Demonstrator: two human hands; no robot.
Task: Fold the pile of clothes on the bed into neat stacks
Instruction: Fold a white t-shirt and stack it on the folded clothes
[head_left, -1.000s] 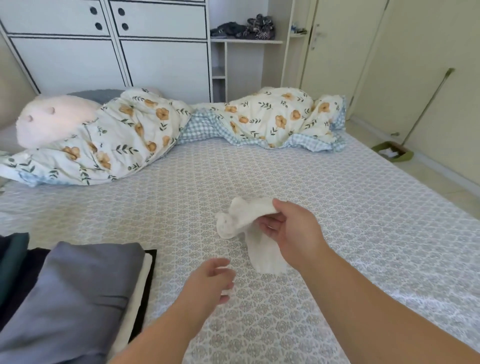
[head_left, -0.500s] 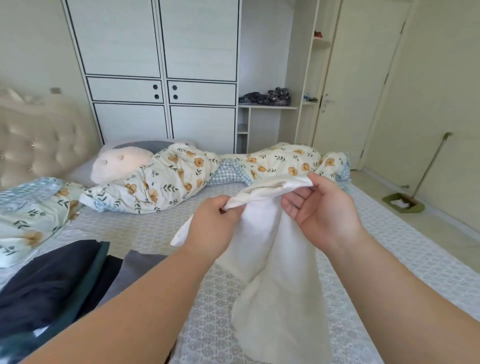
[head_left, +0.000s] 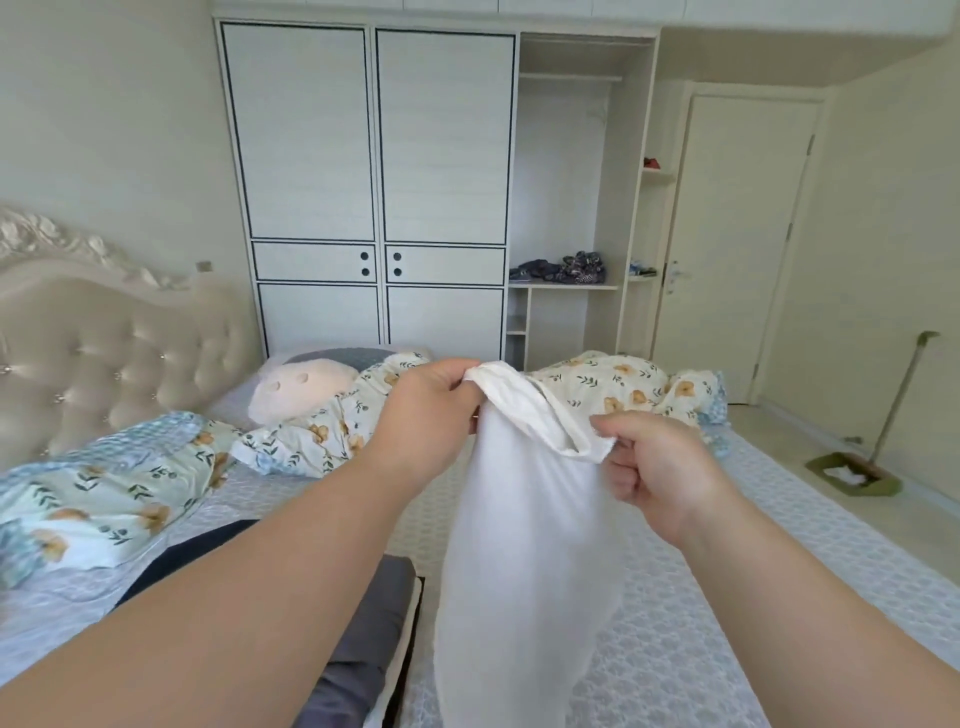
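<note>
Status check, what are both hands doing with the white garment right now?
Left hand and right hand both grip the white garment's top edge. It hangs in the air above the bed. Nothing in the way.

Beyond the grip we see a floral quilt bunched across the mattress, a pink pillow to its left, a tufted headboard far left, a white wardrobe behind, and a dustpan right, beside a closed door.

white garment: soft matt cloth | headboard: glossy tufted upholstery
</note>
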